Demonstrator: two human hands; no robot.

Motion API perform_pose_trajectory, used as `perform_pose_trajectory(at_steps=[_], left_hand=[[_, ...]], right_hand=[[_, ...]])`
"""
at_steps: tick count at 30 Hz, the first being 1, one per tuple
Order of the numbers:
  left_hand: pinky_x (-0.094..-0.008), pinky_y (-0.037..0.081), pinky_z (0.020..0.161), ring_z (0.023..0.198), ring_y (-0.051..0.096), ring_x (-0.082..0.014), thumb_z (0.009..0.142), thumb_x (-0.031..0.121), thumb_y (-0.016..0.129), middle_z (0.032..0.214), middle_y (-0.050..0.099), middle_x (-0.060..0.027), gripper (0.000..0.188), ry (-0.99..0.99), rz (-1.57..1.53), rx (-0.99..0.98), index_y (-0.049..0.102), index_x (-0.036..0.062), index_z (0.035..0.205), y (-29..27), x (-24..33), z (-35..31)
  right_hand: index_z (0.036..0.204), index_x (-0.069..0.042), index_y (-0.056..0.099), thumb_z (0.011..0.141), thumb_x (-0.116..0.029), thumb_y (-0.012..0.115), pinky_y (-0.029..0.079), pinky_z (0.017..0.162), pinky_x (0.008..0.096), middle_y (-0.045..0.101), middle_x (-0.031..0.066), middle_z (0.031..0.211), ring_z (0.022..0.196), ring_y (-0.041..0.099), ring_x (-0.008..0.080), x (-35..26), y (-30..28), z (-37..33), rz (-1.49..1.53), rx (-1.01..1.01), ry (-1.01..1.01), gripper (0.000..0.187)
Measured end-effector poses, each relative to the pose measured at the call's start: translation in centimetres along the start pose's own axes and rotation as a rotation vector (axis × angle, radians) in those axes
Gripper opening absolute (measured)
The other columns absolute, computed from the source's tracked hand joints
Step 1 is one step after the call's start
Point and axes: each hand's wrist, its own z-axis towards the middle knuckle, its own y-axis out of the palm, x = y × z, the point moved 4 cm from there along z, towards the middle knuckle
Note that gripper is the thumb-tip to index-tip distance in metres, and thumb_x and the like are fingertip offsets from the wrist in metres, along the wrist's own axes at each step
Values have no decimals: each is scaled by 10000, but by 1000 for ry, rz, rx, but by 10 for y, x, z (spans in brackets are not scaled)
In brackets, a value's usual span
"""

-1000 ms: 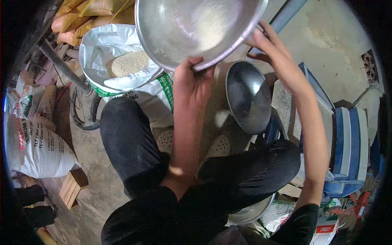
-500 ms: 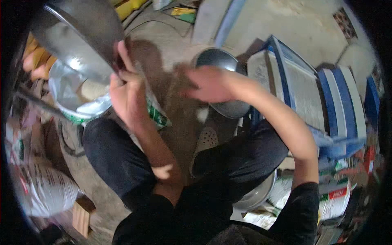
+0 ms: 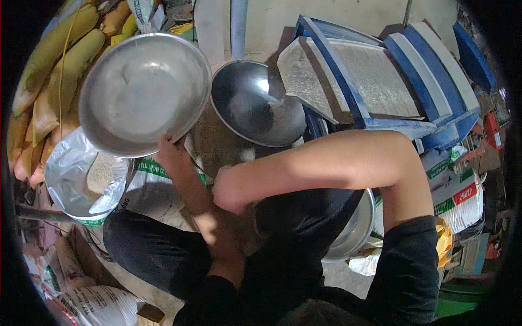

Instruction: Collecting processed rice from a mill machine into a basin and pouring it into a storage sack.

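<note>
My left hand point(image 3: 175, 149) grips the near rim of a wide, shallow metal basin point(image 3: 144, 95), whose dull grey inside faces me. The basin is held up over a white plastic-lined tub or sack point(image 3: 65, 176) with pale grain-like stuff point(image 3: 100, 173) in it. My right hand point(image 3: 231, 190) lies across my left forearm, knuckles up, and seems to touch it; its fingers are turned down and hidden. Beyond my hands, a dark, round metal bowl point(image 3: 255, 117) rests on the floor with a little pale residue inside, under the edge of a blue-framed machine.
The blue-framed machine point(image 3: 375, 81) with pale dusty panels stands at the right. Long yellow-brown full sacks point(image 3: 62, 70) are piled at the far left. Another metal basin point(image 3: 350, 233) sits beside my right leg. Printed white sacks point(image 3: 100, 304) lie at lower left.
The basin in my left hand has turned from steeply tilted to face me with its inside. My right hand has come nearer, from over the floor to my left forearm. The view has shifted.
</note>
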Motion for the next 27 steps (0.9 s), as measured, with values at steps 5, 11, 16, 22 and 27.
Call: perform_pose_trajectory(at_steps=[5,11,16,22,27], left_hand=[[-447,573,702,1076,495,-365,739,-77,443,1324,354,-173,762,54,358,-53,188,198,1402,-17,-35,16],[-414,517,860,1132,477,-336,755,-86,433,1336,352,-182,745,-140,42,123,187,151,1417,16,-19,-16],[-383,411,984,1157,458,-323,777,-47,466,1333,359,-222,630,-172,240,118,228,-43,1360,0,-80,23],[-393,294,1061,1218,402,-342,808,23,487,1348,345,-259,605,-156,434,-87,229,-106,1339,23,-68,-6],[-314,382,885,961,529,-269,819,36,519,1169,517,-180,438,44,384,-44,406,-117,1214,27,-82,-20]], right_hand=[[969,-112,697,746,-286,650,483,715,529,674,67,978,922,637,274,1,-13,3,-265,-46,172,287],[1035,-112,677,788,-308,624,462,825,547,657,70,1056,976,621,282,-5,-4,0,-67,-144,5,319],[1063,-168,672,792,-305,632,449,845,543,649,31,1079,989,611,289,-1,-2,-6,-3,-281,87,306],[989,-138,700,798,-309,627,492,755,434,678,56,963,875,641,253,9,12,6,112,-335,118,266],[925,-73,698,838,-368,583,496,670,381,679,103,859,779,636,241,26,-14,-2,240,-243,73,329]])
